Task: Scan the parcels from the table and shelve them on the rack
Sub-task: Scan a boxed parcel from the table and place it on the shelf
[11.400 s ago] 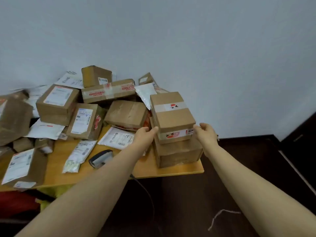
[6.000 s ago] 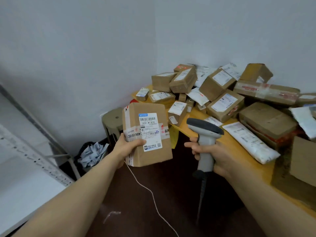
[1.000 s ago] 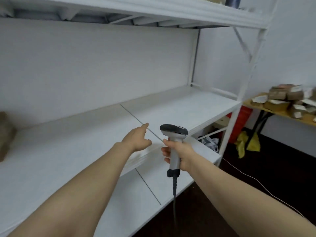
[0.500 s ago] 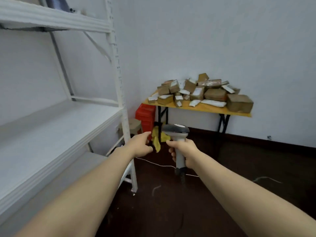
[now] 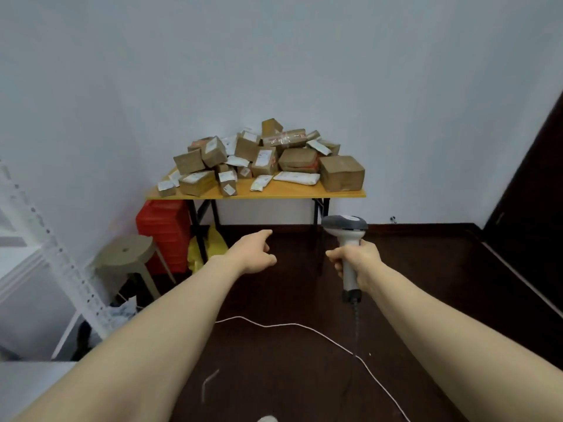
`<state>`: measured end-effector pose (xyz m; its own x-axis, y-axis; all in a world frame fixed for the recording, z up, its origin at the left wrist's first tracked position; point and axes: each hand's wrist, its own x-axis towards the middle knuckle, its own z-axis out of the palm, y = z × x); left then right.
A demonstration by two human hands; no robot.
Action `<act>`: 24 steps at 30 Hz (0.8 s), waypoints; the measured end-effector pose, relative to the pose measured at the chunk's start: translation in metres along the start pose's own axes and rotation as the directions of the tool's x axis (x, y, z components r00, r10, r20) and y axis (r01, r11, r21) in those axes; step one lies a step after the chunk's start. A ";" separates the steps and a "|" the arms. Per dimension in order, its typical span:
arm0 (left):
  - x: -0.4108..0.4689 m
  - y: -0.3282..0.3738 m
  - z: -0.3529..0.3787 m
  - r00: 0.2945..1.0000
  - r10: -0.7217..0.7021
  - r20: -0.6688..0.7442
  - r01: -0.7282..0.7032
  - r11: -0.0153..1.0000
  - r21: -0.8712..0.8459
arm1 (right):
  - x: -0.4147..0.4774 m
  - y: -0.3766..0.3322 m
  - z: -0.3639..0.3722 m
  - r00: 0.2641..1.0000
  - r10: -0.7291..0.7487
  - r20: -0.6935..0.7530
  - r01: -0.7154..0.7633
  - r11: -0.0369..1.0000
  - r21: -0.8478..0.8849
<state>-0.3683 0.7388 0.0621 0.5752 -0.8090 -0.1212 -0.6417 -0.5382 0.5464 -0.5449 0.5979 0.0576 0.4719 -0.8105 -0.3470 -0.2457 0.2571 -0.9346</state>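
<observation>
Parcels (image 5: pixel 262 156): lying in a brown-and-white heap on the yellow-topped table (image 5: pixel 274 194) against the far wall, straight ahead, well apart from both hands and being held by neither. Facing that table with the rack (image 5: pixel 62 263) at the far left edge, its white perforated upright slanting down toward the floor. Looking past a tan round stool (image 5: pixel 125 251) standing just beside the rack, red crates (image 5: pixel 164 226) sitting stacked under the table's left end, and a yellow bag (image 5: pixel 213 242) slumping by the black table leg. Seeing small labelled boxes crowding the table's left side and front, white mailer bags lying flat near the front edge, and the largest box (image 5: pixel 341 176) sitting at the right end. Holding the left hand (image 5: pixel 253 254) out low over the dark floor, forefinger stretching forward, the other fingers curling loosely, gripping nothing. Leaving a thin white cord (image 5: pixel 289 325) snaking across the floor between the two forearms. Gripping the scanner (image 5: pixel 348 239) upright in the right hand (image 5: pixel 356 260), fingers wrapping round the white handle, the grey head sitting above the fist, a dark cable (image 5: pixel 355 318) hanging from the butt. Taking in a dark door (image 5: pixel 536 193) at the far right.
</observation>
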 end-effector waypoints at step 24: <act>0.476 0.060 0.017 0.962 0.069 0.266 -0.062 0.997 -0.035 | 0.436 -0.105 -0.055 0.945 -0.039 -0.326 0.043 0.999 0.004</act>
<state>-0.1411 0.3174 0.0234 0.3738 -0.8780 -0.2990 -0.6582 -0.4782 0.5815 -0.3602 0.1886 0.0092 0.1794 -0.9473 -0.2655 -0.2220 0.2240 -0.9490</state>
